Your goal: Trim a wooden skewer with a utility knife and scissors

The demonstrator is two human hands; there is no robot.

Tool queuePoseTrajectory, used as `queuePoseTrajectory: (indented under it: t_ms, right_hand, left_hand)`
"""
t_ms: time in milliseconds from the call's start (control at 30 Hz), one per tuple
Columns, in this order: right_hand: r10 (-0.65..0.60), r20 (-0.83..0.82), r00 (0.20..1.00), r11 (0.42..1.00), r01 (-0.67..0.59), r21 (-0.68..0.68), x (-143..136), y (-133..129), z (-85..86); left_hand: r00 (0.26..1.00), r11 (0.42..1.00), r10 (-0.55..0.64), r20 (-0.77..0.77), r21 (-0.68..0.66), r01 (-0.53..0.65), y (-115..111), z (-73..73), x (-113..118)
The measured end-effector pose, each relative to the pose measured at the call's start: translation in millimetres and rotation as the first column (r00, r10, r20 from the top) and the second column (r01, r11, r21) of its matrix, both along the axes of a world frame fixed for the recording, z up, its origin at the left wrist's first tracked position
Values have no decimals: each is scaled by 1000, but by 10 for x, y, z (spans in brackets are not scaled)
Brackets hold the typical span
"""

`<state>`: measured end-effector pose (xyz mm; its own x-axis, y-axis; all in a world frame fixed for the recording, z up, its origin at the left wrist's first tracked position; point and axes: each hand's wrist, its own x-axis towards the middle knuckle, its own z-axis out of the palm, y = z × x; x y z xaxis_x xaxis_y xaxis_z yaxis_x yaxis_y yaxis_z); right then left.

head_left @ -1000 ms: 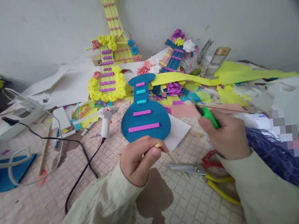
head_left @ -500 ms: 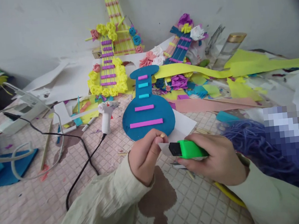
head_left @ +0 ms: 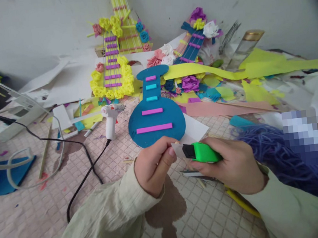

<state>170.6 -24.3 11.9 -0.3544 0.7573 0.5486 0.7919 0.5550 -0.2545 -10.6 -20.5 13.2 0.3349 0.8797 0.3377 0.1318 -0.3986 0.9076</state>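
Note:
My right hand grips a green box cutter with a black front end. Its pale blade points left and meets the fingertips of my left hand. Those fingers are pinched together; a small pale stick showed in them a moment ago, but now the blade and fingers hide it. Just beyond my hands lies a blue guitar-shaped cutout with pink and light-blue strips across it. A white sheet sticks out from under its right side.
A white glue gun stands left of the cutout, its black cord running toward me. Decorated paper guitars, one with yellow flowers, lean at the back. Purple-blue yarn lies right. Yellow crepe paper stretches across the back.
The box cutter has tilted and shifted slightly up and right, its blade now against my left fingertips. The pale stick end has gone out of sight. The whole view has shifted slightly.

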Motion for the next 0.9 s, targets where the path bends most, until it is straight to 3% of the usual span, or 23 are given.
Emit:
queuePoseTrajectory:
  t_ms: [400, 667, 900]
  right_hand:
    - [7, 7, 1000, 999, -7, -32, 13, -6, 2]
    - [-50, -61, 997, 998, 52, 18, -51, -94, 30]
    - [-91, -93, 992, 994, 96, 55, -53, -83, 87]
  left_hand:
    - [980, 987, -10, -200, 157, 42, 40, 51, -68]
    - [998, 949, -65, 25, 311, 54, 51, -41, -46]
    - [980, 980, -101, 174, 188, 67, 14, -66, -22]
